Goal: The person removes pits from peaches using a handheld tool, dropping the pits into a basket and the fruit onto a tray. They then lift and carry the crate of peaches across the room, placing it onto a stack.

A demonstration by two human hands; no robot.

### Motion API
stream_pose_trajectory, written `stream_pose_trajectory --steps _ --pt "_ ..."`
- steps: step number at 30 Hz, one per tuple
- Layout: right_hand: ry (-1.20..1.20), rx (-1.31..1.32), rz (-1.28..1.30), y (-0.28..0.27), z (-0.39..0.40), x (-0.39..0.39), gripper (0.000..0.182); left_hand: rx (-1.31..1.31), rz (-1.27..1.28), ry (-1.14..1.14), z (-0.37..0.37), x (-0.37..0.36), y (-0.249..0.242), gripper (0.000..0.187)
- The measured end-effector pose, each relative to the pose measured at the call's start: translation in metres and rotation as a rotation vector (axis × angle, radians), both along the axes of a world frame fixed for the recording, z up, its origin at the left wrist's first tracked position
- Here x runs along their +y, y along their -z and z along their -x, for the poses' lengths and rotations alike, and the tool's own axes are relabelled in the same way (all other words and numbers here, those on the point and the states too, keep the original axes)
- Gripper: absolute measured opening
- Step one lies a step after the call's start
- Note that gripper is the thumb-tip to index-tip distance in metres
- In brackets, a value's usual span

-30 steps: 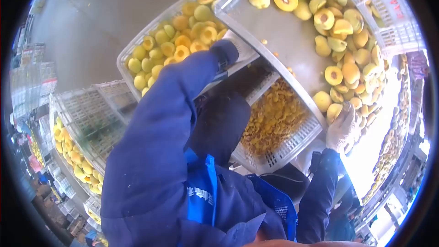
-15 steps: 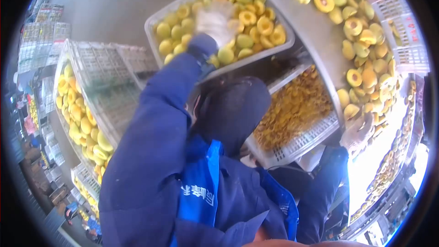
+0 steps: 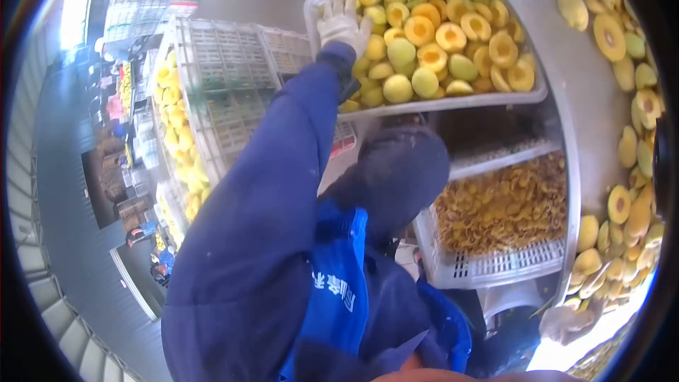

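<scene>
My left hand (image 3: 343, 28), in a white glove, lies with its fingers spread at the left end of a white plastic crate (image 3: 453, 104). Whole and halved yellow-green fruits (image 3: 431, 35) fill that crate, and nothing shows in the hand. At the lower right, my right hand (image 3: 569, 322), gloved and blurred, is beside the near end of a pile of fruit halves (image 3: 622, 247) on a metal table (image 3: 576, 85). Its fingers cannot be made out, nor whether it holds anything.
Below the table edge sits a perforated crate (image 3: 495, 269) of brown-yellow scraps (image 3: 506, 205). Stacked white crates (image 3: 230, 85) stand at the left, beside more yellow fruit (image 3: 177, 127). Other people (image 3: 163, 258) are far off at the left. A bright surface (image 3: 559, 357) lies at the lower right.
The view has turned, shifting the crates and table rightward. My left hand has moved from amid the fruit to the crate's left end. My right hand now appears lower in view.
</scene>
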State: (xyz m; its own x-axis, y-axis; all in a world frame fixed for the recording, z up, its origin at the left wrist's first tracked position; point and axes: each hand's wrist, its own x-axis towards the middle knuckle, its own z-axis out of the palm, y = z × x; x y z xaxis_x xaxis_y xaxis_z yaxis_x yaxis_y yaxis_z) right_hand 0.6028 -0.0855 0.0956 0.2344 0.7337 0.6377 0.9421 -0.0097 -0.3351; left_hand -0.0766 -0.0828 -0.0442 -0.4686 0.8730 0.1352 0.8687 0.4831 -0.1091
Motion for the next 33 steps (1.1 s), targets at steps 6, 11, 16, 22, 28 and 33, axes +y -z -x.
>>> stream_pose_trajectory --steps 6,11,16,22,28,33 --pt "0.107 0.291 0.185 -0.077 0.043 -0.013 0.037 -0.115 0.171 -0.122 -0.008 0.013 -0.040 0.073" --pt "-0.292 0.541 0.854 -0.148 0.091 -0.015 0.034 -0.359 0.138 0.046 -0.053 -0.038 -0.144 0.062" --pt "-0.306 0.804 1.497 -0.166 0.126 -0.038 0.031 -0.341 0.188 -0.026 -0.057 -0.198 -0.286 0.041" --pt "-0.493 0.370 1.860 -0.250 0.212 -0.036 0.029 -0.583 0.079 0.201 -0.062 -0.231 -0.325 0.024" --pt "-0.251 0.536 1.702 -0.302 0.274 -0.001 0.026 -0.730 -0.320 0.124 0.004 -0.222 -0.321 0.014" --pt "-0.187 0.558 1.669 -0.323 0.324 0.025 0.025 -0.644 -0.328 -0.339 0.081 -0.255 -0.380 0.016"
